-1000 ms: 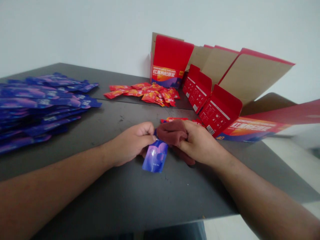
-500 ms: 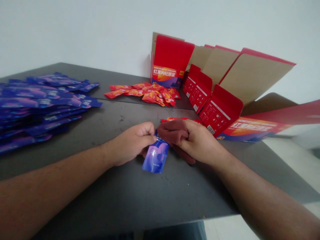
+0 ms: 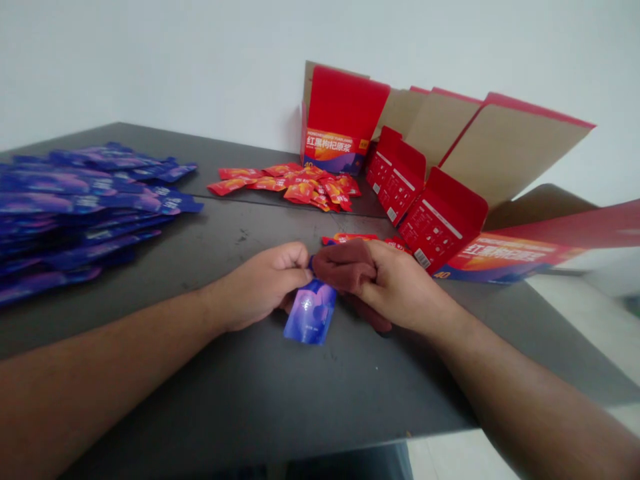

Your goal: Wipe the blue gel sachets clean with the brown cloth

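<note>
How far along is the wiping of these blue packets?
Done: unclear; none is visibly set apart as wiped. In hand: the left hand pinches one blue packet while the right hand presses a dark red cloth on its top. Left: apparently the big blue pile.

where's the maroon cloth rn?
Head view, centre: the maroon cloth is bunched in the right hand, pressed on the blue sachet that the left hand pinches.
</note>
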Demonstrator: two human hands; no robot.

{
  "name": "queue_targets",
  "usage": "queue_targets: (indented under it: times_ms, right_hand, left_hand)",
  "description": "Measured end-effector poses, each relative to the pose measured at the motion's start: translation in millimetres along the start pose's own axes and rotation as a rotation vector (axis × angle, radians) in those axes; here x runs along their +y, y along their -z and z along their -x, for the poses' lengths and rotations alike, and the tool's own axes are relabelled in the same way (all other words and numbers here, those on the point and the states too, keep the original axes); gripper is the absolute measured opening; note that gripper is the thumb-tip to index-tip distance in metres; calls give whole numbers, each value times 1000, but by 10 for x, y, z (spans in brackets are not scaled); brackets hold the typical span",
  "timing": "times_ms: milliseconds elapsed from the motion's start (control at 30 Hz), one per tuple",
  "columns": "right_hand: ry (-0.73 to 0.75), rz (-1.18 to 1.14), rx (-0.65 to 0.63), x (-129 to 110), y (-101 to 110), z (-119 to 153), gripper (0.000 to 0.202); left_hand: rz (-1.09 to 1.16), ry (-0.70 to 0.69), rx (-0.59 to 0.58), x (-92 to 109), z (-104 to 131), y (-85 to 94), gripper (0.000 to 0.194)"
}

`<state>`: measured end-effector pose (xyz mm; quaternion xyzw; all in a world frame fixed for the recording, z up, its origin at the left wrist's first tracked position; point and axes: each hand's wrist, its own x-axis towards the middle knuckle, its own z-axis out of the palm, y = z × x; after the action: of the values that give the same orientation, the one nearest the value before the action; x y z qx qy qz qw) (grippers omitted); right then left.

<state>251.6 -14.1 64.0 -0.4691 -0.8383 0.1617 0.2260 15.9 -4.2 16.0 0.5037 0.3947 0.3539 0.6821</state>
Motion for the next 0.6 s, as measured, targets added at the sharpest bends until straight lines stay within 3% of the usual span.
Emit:
queue_targets:
  times_ms: [67, 233, 300, 367, 500, 600]
  right_hand:
    - [5, 1, -15, -3, -1, 1, 32]
    - [234, -50, -276, -38, -21, 64, 19]
    - [250, -54, -302, -36, -31, 72, 19]
    - [194, -28, -223, -17, -39, 56, 18]
    - [5, 40, 68, 49, -17, -16, 30]
    - [-90, -64, 152, 88, 35, -43, 36]
  left_hand:
    - [6, -9, 4, -4, 5, 1, 20]
    - [20, -39, 26, -10, 0, 5, 21]
    - [14, -41, 26, -1, -1, 3, 21]
    - [-1, -22, 21, 13, 2, -3, 21]
    - [-19, 14, 1, 25, 12, -20, 23]
    - [-21, -13, 16, 12, 16, -20, 22]
